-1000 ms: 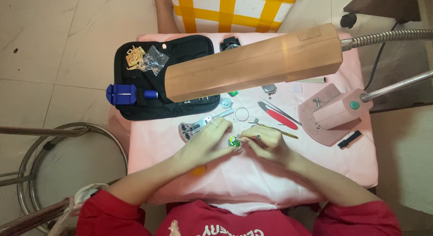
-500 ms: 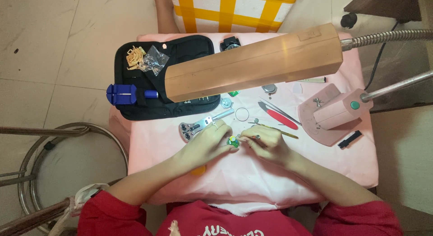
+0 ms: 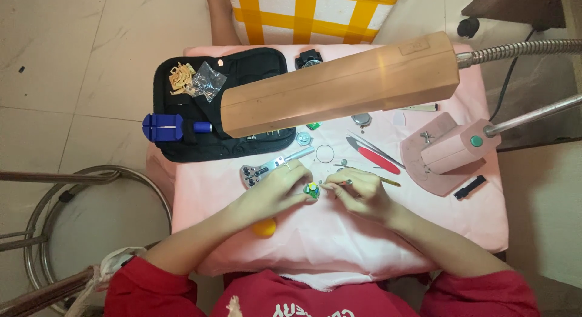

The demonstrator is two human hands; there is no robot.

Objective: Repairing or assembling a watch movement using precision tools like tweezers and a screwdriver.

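In the head view, the left hand (image 3: 276, 186) pinches a small round green-and-yellow part (image 3: 312, 191) against the pink cloth-covered tabletop (image 3: 339, 244), while the right hand (image 3: 357, 193) grips a thin yellow-tipped tool (image 3: 373, 180) whose point meets it. This looks like fine work on the part, calling for steady, light pressure.

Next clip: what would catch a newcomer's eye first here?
Probably the long tan lamp head, slanting across the middle of the pink-covered table. Just below it, the left hand and right hand meet over a small green part, the right holding a thin tool. At upper left lies an open black tool case.
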